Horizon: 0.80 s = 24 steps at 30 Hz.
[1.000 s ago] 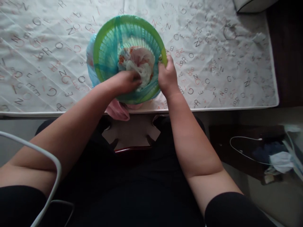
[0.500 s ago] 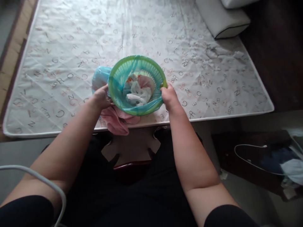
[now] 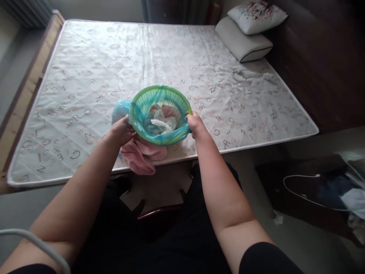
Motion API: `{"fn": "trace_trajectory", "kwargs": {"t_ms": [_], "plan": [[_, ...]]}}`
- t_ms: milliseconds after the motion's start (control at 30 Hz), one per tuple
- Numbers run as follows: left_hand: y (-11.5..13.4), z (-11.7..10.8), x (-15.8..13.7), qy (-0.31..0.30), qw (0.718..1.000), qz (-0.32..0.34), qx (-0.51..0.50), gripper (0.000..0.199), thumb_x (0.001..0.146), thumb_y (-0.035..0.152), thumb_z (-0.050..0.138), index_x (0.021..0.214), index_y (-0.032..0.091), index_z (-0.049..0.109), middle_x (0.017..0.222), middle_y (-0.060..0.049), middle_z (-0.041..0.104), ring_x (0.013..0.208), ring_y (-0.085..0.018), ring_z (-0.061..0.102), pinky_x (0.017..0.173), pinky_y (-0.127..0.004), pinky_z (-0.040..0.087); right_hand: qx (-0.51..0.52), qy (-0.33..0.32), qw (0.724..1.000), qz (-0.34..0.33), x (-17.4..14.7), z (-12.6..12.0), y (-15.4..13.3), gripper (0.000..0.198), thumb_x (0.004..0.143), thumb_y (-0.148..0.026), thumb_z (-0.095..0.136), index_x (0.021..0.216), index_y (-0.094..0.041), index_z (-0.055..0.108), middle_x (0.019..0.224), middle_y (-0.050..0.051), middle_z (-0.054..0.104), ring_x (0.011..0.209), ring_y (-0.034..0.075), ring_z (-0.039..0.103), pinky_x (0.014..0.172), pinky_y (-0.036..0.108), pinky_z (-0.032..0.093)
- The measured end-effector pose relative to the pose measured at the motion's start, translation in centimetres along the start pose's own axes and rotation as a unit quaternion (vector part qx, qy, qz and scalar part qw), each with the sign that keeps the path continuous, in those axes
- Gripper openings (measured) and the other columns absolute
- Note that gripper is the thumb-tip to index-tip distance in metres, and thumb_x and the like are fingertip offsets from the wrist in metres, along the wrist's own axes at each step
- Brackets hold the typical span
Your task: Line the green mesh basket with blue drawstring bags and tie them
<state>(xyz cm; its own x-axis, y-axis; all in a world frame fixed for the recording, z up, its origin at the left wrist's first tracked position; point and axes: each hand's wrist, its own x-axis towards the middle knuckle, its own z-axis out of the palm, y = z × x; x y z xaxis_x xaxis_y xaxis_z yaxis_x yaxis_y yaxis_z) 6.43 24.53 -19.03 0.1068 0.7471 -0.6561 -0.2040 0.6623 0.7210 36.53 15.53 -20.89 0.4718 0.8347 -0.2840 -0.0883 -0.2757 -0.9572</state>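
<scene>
Between my two hands is a green plastic waste basket (image 3: pixel 181 96) with slotted sides, tilted so that its mouth faces me. A thin blue-green bag (image 3: pixel 139 125) lines it and folds over the rim. Crumpled white plastic and tissue (image 3: pixel 164 122) lie inside. My left hand (image 3: pixel 122 130) grips the left rim; some of its fingers are hidden beneath. On the right rim, my right hand (image 3: pixel 196 123) is closed with the thumb over the edge. A pink cloth (image 3: pixel 139 156) lies below the basket at the mattress edge, and a light-blue item (image 3: pixel 120 109) shows behind my left hand.
The letter-printed mattress (image 3: pixel 171 45) spreads out ahead. A grey pillow (image 3: pixel 243 42) and a patterned cushion (image 3: pixel 258 17) are stacked at far right. Below the near edge stands a dark-red-edged stool (image 3: pixel 159 209). A white cable (image 3: pixel 299 177) lies on dark furniture at lower right.
My view has tilted up, so more of the mattress's far end and the cushion show. The basket stays in both hands and sits slightly lower and further left in view.
</scene>
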Motion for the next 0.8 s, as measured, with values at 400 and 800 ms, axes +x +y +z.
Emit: {"fn": "trace_trajectory", "kwargs": {"t_ms": [400,800], "plan": [[-2.6,1.2,-2.9,-0.074,0.991,-0.024,0.108,0.018,0.1,0.032,0.072,0.097,0.015,0.07,0.074,-0.005,0.068,0.046,-0.011,0.057,0.04,-0.018,0.042,0.053,-0.002,0.991,0.12,-0.6,-0.5,-2.0,0.022,0.106,-0.046,0.063,0.098,-0.025,0.061,0.079,-0.004,0.061,0.062,0.013,0.055,0.058,0.026,0.048],[-1.6,1.6,-1.7,0.055,0.998,-0.025,-0.015,0.013,0.092,0.015,0.057,0.095,0.017,0.07,0.088,-0.007,0.073,0.075,-0.02,0.073,0.068,-0.031,0.062,0.082,0.038,0.983,0.16,-1.0,-0.9,-2.8,0.018,0.105,-0.026,0.041,0.103,-0.026,0.059,0.092,0.0,0.069,0.062,0.014,0.06,0.058,0.028,0.055]]}}
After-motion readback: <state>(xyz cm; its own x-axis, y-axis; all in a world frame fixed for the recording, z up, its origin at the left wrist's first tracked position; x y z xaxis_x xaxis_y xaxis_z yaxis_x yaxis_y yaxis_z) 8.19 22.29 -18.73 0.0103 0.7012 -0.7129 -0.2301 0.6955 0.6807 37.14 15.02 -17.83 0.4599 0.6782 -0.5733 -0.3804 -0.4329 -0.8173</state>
